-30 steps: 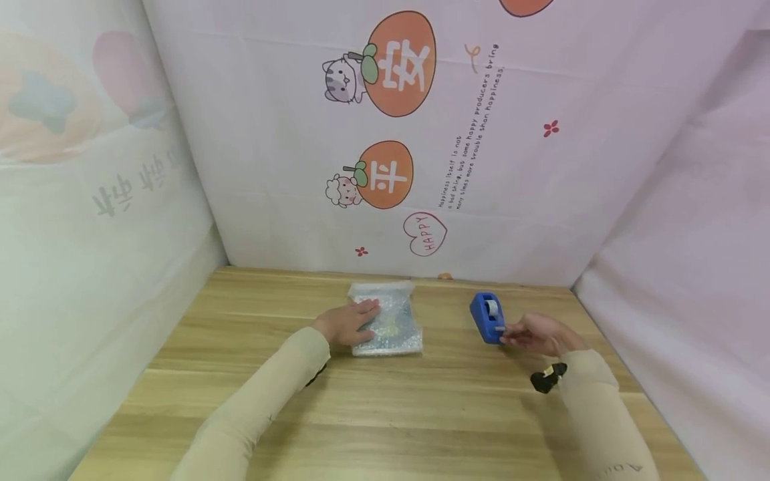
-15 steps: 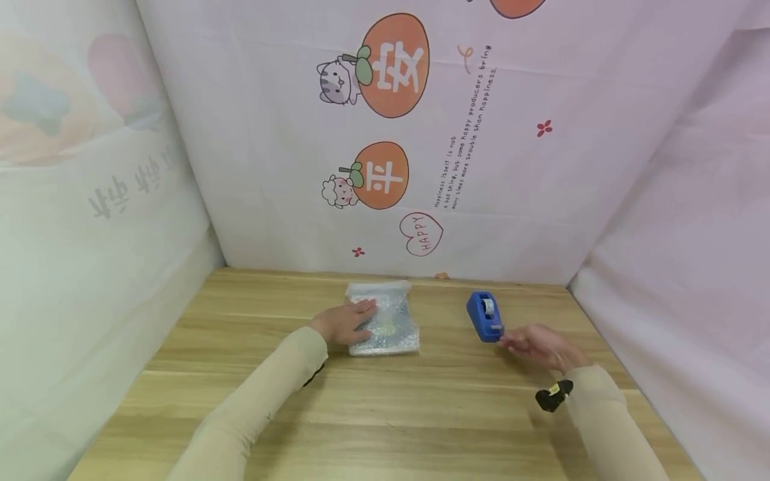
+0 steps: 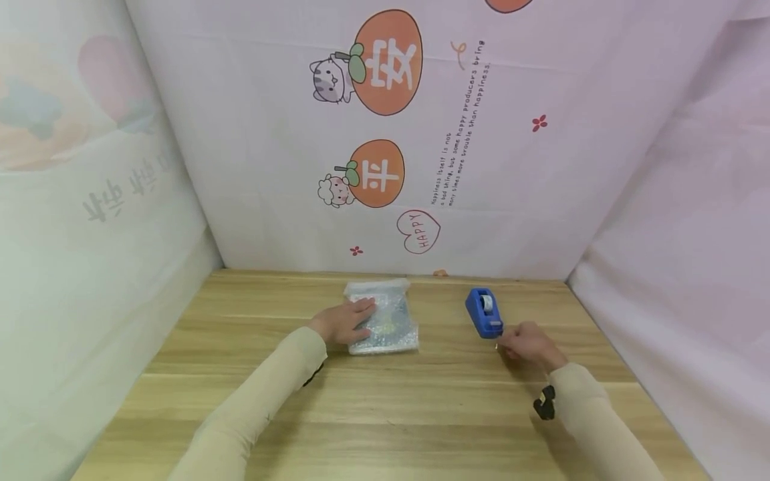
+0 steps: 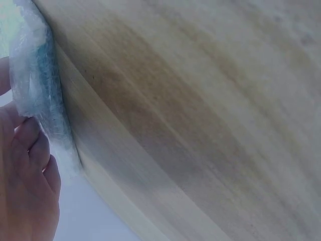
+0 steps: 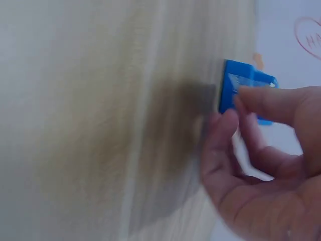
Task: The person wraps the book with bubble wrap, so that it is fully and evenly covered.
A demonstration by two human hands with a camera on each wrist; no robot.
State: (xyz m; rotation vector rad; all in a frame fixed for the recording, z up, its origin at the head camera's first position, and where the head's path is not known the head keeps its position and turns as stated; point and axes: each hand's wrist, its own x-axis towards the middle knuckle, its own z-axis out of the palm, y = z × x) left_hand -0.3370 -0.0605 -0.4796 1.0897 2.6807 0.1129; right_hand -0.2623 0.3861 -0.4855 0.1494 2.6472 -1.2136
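Note:
A flat bubble-wrapped package [image 3: 394, 324], bluish inside, lies toward the back of the wooden table. My left hand [image 3: 345, 323] rests on its left side, fingers stretched over the wrap. In the left wrist view the wrap's edge [image 4: 37, 70] shows beside the fingers. On the right stands a blue tape dispenser [image 3: 483, 314] with a small roll of clear tape [image 3: 486, 304]. Just in front of it my right hand [image 3: 529, 344] pinches a short end of clear tape between thumb and fingertips. The right wrist view has these fingertips overlapping the dispenser [image 5: 229, 83].
The wooden table [image 3: 385, 407] ends at a printed cloth wall [image 3: 271, 167] behind the package and dispenser. Pale cloth walls also close off the left side [image 3: 108, 280] and the right side [image 3: 674, 267]. A black camera [image 3: 544, 403] hangs at my right wrist.
My right hand has drawn back slightly from the dispenser's front and turned, its fingers now lower with the tape end. My left hand and the package have stayed put; the head view shifted slightly.

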